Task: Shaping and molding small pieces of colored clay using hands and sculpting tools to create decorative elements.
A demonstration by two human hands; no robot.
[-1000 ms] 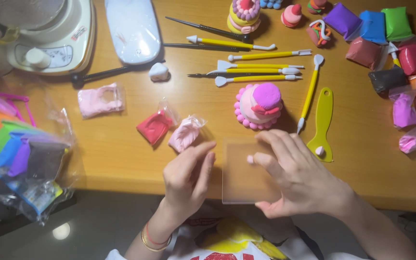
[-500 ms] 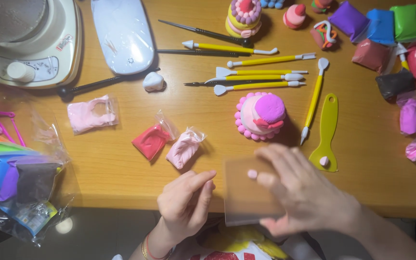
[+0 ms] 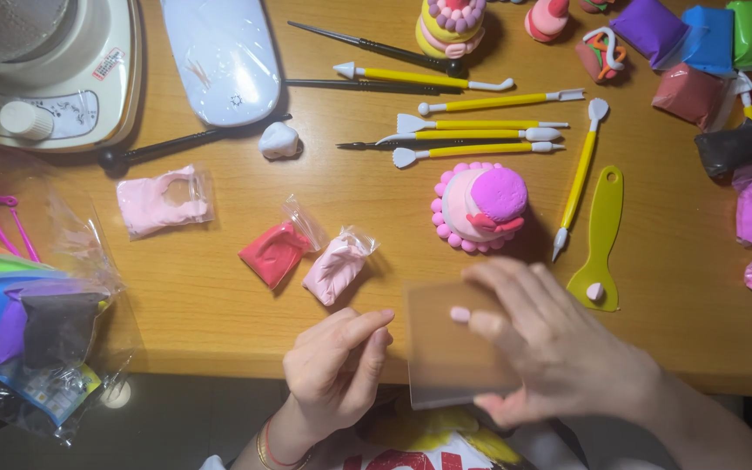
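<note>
The right hand (image 3: 559, 348) lies flat on a clear square plate (image 3: 450, 352) at the near edge of the desk (image 3: 219, 287), fingers spread and blurred, gripping nothing that shows. A small pink clay bit (image 3: 459, 314) sits under the plate, just beside its fingertips. The left hand (image 3: 337, 365) rests loosely curled just left of the plate; whether it touches it I cannot tell. Just beyond the right hand stands a pink clay cake (image 3: 479, 207). The plate's near edge overhangs the desk.

You have 1 clear, square plastic sheet (image 3: 450, 348) lying flat at the table's near edge, with 1 small pink clay pellet (image 3: 459, 314) under it.
</note>
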